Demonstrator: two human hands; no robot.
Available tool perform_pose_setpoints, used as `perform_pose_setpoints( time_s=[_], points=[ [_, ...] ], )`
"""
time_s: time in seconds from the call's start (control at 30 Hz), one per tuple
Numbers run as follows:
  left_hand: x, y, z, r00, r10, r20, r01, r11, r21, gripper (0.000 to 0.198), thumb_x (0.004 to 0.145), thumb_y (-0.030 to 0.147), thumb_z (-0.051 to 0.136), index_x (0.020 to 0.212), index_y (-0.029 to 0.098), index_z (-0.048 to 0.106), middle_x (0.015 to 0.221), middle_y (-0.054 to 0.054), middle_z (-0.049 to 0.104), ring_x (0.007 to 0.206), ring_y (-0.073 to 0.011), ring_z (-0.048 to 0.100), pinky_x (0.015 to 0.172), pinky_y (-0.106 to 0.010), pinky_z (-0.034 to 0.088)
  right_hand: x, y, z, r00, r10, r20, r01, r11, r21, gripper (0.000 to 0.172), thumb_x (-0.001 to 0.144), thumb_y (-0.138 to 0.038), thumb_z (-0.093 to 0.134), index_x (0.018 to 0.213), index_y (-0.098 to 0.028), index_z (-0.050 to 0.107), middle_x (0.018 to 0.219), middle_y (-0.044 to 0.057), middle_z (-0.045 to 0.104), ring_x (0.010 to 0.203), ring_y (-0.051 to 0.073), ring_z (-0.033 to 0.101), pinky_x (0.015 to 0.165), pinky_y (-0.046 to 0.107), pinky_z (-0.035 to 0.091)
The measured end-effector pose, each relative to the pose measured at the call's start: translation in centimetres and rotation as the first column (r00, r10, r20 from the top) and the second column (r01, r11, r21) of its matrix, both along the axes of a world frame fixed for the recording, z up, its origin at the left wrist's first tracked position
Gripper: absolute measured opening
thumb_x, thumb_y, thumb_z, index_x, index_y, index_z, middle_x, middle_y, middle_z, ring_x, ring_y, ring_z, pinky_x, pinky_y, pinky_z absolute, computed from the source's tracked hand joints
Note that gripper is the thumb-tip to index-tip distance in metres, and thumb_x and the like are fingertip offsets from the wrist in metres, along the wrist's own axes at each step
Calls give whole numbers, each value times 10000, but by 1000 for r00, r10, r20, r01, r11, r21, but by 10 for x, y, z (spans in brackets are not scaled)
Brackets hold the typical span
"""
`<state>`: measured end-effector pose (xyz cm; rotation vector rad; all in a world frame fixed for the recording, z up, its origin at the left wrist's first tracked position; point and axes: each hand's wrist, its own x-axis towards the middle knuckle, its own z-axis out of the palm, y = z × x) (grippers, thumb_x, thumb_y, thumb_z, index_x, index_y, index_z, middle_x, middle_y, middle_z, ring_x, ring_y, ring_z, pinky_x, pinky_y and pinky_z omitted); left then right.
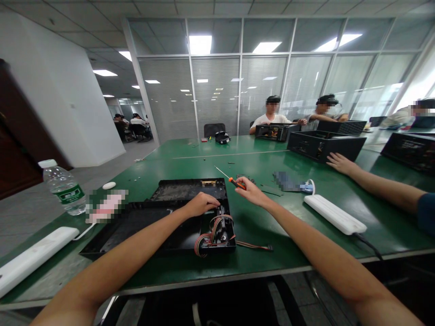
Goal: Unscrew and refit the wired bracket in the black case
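An opened black computer case [136,222] lies flat on the green table [258,226] in front of me. My left hand [201,203] rests curled inside it, fingers closed against a part by the striped ribbon cables [213,233]; what it grips is hidden. My right hand [249,190] hovers just right of the case, closed around an orange-handled screwdriver [231,179] whose thin shaft points up and left.
A water bottle [64,186] and white power strip [32,258] lie at left. Another white power strip [335,213] lies right of my arm. A neighbour's hand [341,163] rests by a black case [322,145]. Other people work at the far side.
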<state>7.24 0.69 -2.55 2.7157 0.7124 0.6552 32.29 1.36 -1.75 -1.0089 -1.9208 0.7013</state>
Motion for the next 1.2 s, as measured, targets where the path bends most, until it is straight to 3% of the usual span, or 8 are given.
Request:
perform_pose_setpoints(
  time_s=[0.13,0.3,0.47,0.57,0.73,0.87,1.2],
  points=[
    [0,0,-1,1000,-19,16,19,1000,3,176,838,219,516,872,149,674,933,-53,671,871,-136,616,834,-232,448,7,-6,13,998,55,-20,-55,998,-7,293,771,-386,507,958,-163,533,582,-37,506,474,88,418,459,214,310],
    [-1,-1,-4,1000,21,-2,-20,1000,24,140,815,206,541,875,131,643,878,-56,652,795,-130,601,765,-223,453,19,-11,27,982,36,-187,-42,999,-30,292,718,-446,573,818,-181,501,493,-65,449,422,75,383,408,195,270],
    [0,-5,-3,998,27,-60,-22,997,72,148,815,172,526,941,135,593,890,-51,610,807,-135,565,759,-232,435,19,-6,22,976,6,-217,-21,998,-67,309,727,-485,553,715,-184,485,476,-70,375,391,65,320,379,193,231],
    [1,-7,-2,994,18,-104,-8,996,93,122,821,148,498,925,143,561,907,-48,581,852,-146,540,791,-247,417,10,-5,15,967,-106,-234,113,993,21,330,781,-492,466,660,-186,451,511,-48,387,431,77,343,401,199,261],
    [4,-11,-2,984,72,-160,-56,993,99,94,815,135,474,904,153,501,880,-36,545,817,-150,518,756,-253,414,-3,-13,11,955,-233,-182,272,933,236,290,795,-429,450,656,-177,484,585,-14,449,541,102,397,521,217,338],
    [5,-14,-1,980,83,-180,-66,993,97,105,810,122,459,906,159,479,885,-31,535,824,-149,509,761,-250,406,-4,-17,14,962,-239,-129,268,913,309,268,787,-405,461,654,-174,491,590,-19,464,546,102,404,546,220,335],
    [3,-12,-2,983,75,-169,-63,995,75,86,804,111,462,873,157,481,855,-27,537,800,-145,507,735,-241,398,-9,-19,15,960,-250,-127,278,906,319,260,799,-394,455,669,-172,495,606,-24,469,552,98,406,547,213,325]
  ],
)
